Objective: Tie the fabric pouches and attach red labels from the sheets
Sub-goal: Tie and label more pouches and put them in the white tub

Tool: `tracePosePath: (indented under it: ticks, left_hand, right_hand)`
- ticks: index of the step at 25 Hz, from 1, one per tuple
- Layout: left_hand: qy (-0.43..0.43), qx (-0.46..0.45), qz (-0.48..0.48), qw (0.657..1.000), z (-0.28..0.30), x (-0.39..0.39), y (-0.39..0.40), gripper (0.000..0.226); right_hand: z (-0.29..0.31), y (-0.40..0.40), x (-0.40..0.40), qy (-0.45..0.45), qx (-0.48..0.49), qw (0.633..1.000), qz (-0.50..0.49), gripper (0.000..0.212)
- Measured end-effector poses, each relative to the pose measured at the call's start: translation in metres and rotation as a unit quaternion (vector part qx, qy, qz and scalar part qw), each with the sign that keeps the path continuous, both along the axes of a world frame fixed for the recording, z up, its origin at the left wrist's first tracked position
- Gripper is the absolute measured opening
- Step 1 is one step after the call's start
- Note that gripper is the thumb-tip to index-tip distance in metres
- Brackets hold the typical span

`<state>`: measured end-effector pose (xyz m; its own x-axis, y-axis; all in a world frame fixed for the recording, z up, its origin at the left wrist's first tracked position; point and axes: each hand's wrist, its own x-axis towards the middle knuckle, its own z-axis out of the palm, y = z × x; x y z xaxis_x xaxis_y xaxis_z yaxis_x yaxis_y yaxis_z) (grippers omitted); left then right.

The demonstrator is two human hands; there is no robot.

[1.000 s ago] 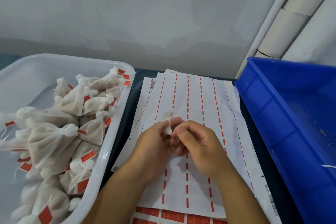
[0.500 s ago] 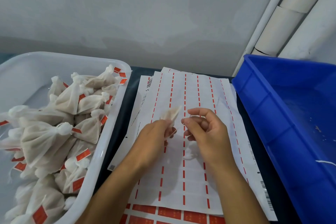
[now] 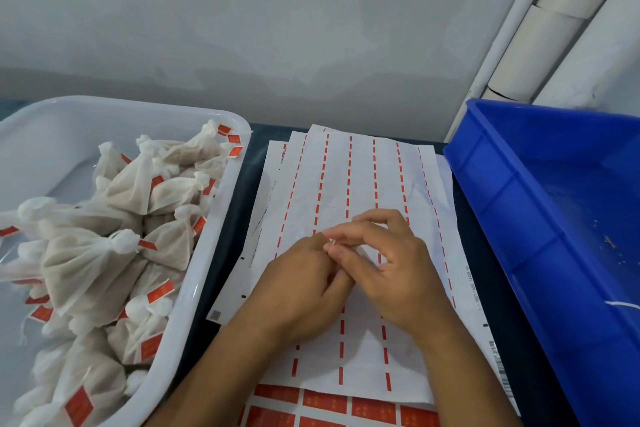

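Both hands' fingers curled, meeting over label sheets (image 3: 360, 184): left hand (image 3: 298, 288), right hand (image 3: 391, 263); pinched item unclear.

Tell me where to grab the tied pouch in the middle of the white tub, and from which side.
Pinch the tied pouch at its knotted neck, coming from above on the right. The knot sticks out narrow and firm on that side, while the body is soft and wedged among other pouches in the white tub.

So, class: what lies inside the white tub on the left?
The white tub holds a heap of tied fabric pouches, many showing red labels. Whatever lies beneath the heap is covered; the tub's near end is cut off.
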<state>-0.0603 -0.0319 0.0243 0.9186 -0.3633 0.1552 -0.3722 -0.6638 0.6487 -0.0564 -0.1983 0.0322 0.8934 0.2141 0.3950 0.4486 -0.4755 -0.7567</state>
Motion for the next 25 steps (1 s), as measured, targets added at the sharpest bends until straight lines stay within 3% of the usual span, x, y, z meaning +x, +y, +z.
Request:
tracePosePath:
  ticks: [7, 15, 20, 25]
  left_hand:
    - [0.046, -0.082, -0.053, 0.994, 0.004, -0.005, -0.005, 0.039]
    - [0.117, -0.185, 0.042, 0.975, 0.009, -0.003, -0.003, 0.037]
    - [0.137, -0.219, 0.097, 0.961, 0.008, 0.002, 0.000, 0.048]
    - [0.161, -0.254, 0.103, 0.948, 0.015, 0.002, -0.001, 0.049]
  right_hand:
    - [0.007, -0.003, 0.000, 0.090, 0.101, 0.989, 0.061, 0.029]
    - [0.006, -0.002, 0.001, 0.075, 0.105, 0.991, 0.031, 0.021]
    - [0.008, -0.002, -0.001, 0.086, 0.086, 0.992, 0.044, 0.019]
    - [0.007, -0.004, -0.001, 0.085, 0.095, 0.989, 0.075, 0.014]
